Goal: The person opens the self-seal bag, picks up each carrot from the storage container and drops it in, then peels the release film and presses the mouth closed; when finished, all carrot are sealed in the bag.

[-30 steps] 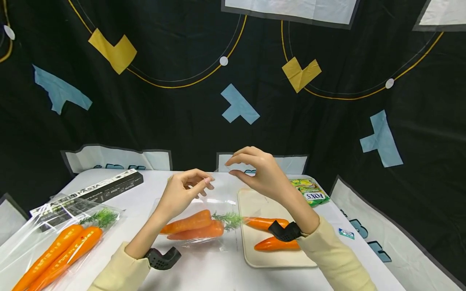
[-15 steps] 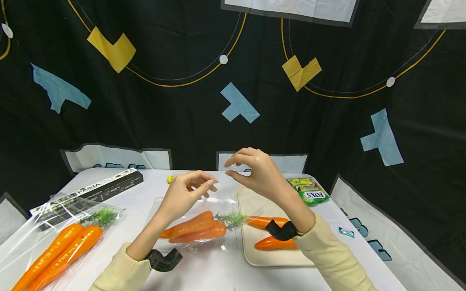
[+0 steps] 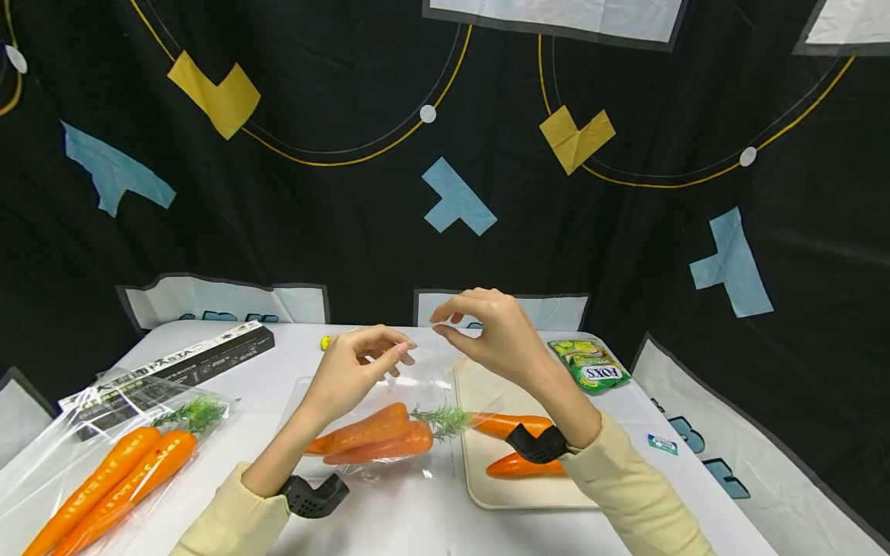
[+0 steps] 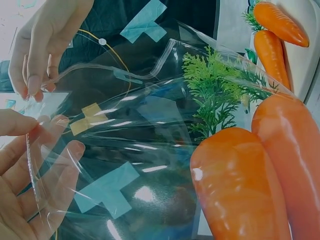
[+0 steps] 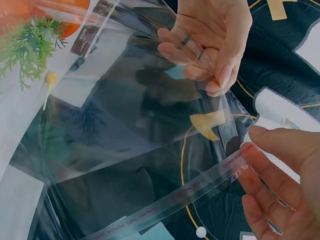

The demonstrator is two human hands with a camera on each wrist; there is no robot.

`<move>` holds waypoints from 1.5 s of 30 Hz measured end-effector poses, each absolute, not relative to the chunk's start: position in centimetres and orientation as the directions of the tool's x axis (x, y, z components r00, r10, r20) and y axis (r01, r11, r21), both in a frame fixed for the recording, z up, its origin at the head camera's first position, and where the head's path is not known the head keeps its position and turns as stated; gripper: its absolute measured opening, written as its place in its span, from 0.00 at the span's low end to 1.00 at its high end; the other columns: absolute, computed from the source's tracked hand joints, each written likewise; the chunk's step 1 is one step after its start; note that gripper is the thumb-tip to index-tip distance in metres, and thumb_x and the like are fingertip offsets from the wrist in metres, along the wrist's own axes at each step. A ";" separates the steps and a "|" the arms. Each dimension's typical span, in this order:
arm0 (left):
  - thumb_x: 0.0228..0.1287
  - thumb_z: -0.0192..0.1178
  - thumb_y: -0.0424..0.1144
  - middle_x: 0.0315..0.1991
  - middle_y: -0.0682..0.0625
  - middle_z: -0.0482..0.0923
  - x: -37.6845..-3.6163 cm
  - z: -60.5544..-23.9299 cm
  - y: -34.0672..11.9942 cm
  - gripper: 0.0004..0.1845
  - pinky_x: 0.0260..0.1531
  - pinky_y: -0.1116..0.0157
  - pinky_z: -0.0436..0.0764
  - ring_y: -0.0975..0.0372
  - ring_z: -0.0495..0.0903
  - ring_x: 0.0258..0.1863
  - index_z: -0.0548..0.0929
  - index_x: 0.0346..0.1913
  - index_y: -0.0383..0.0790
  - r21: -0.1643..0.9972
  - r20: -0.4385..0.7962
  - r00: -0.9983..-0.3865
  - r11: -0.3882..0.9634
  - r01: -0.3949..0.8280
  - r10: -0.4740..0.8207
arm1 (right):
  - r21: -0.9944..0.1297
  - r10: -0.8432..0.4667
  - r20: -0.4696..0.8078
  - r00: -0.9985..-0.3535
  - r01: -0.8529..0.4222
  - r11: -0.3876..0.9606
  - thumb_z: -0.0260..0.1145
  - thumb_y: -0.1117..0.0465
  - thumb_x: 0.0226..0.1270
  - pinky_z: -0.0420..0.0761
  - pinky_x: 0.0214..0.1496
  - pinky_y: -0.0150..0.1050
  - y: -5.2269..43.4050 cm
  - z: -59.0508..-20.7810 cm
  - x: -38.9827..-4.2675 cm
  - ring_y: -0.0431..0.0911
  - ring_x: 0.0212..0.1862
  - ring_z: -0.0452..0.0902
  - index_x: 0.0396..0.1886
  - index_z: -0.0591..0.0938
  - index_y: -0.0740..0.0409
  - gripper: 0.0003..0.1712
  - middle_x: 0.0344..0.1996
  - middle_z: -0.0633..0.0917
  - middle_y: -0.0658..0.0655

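A clear plastic bag [image 4: 150, 107] hangs between my hands over the table, with two orange carrots [image 3: 378, 432] and their green tops [image 3: 443, 419] inside. My left hand [image 3: 354, 371] pinches the bag's edge between thumb and fingers. Opposite it, my right hand [image 3: 497, 332] pinches the edge by a lettered sealing strip [image 5: 195, 192], its thumb on top. In the right wrist view both hands stand close together at the bag's mouth, the film stretched between them. The bagged carrots hang low, their tops pointing right and overlapping the tray in the head view.
A cream tray [image 3: 480, 386] at right bears loose carrots [image 3: 521, 466]. Behind it lies a green Fox's packet [image 3: 591, 367], and a small blue-green packet [image 3: 662, 444] lies farther right. At left are another bag of carrots [image 3: 132, 479] and a black-and-white pasta box [image 3: 229, 351].
The bag with its carrots has shifted slightly right, and my left hand has moved a little right too, uncovering a small yellow thing behind it. Both hands keep their pinch.
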State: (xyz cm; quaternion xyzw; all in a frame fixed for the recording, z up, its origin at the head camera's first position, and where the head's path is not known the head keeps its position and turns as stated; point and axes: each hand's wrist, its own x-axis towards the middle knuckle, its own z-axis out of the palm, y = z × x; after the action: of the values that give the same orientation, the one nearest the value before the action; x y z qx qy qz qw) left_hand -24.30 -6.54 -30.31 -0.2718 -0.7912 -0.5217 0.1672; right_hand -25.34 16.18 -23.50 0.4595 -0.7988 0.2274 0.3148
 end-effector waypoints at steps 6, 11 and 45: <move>0.67 0.61 0.42 0.32 0.57 0.85 -24.4 -30.3 -6.5 0.06 0.29 0.63 0.81 0.58 0.82 0.27 0.85 0.43 0.48 0.733 0.546 -0.798 0.316 0.602 0.254 | -0.094 -0.598 0.696 -0.397 -0.877 0.472 0.75 0.68 0.54 0.75 0.43 0.38 16.4 -23.4 -25.1 0.43 0.38 0.79 0.36 0.87 0.54 0.10 0.35 0.87 0.46; 0.67 0.62 0.41 0.32 0.57 0.85 -24.3 -30.3 -6.5 0.06 0.28 0.63 0.81 0.59 0.82 0.27 0.85 0.43 0.48 0.731 0.551 -0.796 0.314 0.606 0.251 | -0.091 -0.610 0.684 -0.401 -0.876 0.474 0.74 0.66 0.55 0.75 0.43 0.37 16.5 -23.4 -25.0 0.42 0.39 0.78 0.37 0.87 0.54 0.09 0.36 0.86 0.46; 0.67 0.62 0.39 0.33 0.56 0.85 -24.9 -30.3 -7.1 0.06 0.29 0.62 0.82 0.60 0.83 0.28 0.86 0.43 0.48 0.709 0.573 -0.781 0.329 0.624 0.247 | -0.181 -0.452 0.801 -0.393 -0.878 0.443 0.70 0.71 0.59 0.79 0.40 0.36 19.3 -25.6 -24.9 0.43 0.40 0.75 0.35 0.82 0.58 0.07 0.37 0.82 0.50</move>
State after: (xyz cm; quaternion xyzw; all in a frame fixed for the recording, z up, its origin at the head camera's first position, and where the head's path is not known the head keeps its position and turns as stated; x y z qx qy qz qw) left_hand -24.86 -7.07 -30.31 -0.2742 -0.7940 -0.5101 0.1849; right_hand -24.90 19.28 -25.64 0.4285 -0.7758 0.3079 0.3459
